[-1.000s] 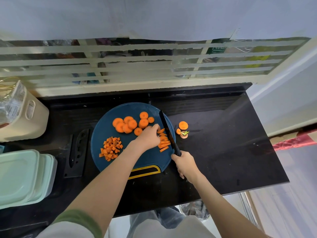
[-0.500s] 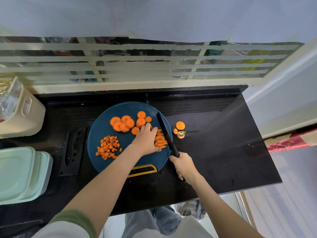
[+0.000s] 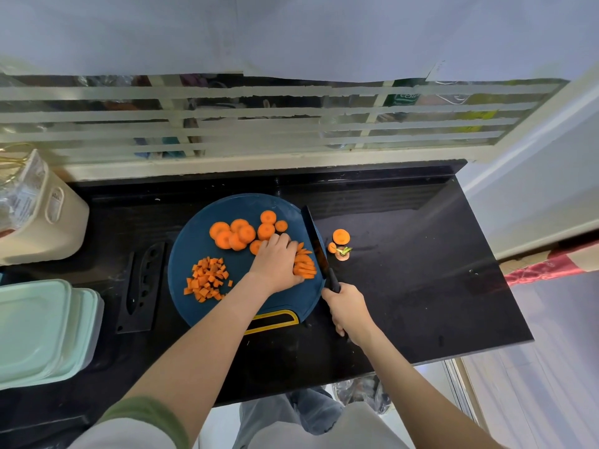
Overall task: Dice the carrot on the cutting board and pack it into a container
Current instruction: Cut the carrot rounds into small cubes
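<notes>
left hand [image 3: 277, 265]: fingers curled, holding carrot strips [image 3: 304, 265] on the cutting board [image 3: 207, 222]
right hand [image 3: 346, 307]: gripping the knife [image 3: 319, 251] handle, blade beside strips

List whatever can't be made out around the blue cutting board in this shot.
Head view only.
1. The orange carrot strips: partly covered by the left hand, so their count is unclear.
2. The black knife: its handle is wrapped by the right hand, so its shape is hidden.
3. The stacked pale green plastic containers: cut off by the left edge, contents hidden by lids.
4. The cream plastic bin: cut off by the left edge.
</notes>
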Demonstrator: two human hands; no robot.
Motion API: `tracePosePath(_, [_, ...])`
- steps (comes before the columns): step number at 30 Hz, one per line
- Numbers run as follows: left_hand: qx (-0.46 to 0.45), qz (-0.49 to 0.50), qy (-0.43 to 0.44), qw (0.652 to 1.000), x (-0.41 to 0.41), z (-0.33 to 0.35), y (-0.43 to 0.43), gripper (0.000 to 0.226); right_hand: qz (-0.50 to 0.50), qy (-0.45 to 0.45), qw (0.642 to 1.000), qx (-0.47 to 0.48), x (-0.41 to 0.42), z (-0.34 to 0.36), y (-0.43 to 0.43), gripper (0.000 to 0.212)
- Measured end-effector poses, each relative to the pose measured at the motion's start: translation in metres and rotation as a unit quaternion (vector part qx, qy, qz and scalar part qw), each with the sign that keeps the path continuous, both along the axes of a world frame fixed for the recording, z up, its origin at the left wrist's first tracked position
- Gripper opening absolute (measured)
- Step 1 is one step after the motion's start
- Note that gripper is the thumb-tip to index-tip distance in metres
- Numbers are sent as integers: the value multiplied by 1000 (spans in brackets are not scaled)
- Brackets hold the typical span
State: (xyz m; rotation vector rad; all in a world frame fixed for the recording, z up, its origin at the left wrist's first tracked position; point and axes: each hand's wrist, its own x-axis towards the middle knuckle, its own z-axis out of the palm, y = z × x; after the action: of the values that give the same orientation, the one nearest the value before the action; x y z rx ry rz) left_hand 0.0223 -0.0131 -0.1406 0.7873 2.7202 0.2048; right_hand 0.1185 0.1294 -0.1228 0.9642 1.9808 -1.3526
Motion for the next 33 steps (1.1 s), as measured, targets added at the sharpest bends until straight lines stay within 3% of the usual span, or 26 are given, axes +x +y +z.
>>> tracePosePath(10, [-5, -34, -6, 999, -7, 4, 5, 76, -43, 9, 999, 16, 10, 7, -9, 16])
tracePosePath(33, [27, -24, -15, 999, -6, -5, -5, 78, -9, -7, 1000, 21, -5, 0, -11, 13])
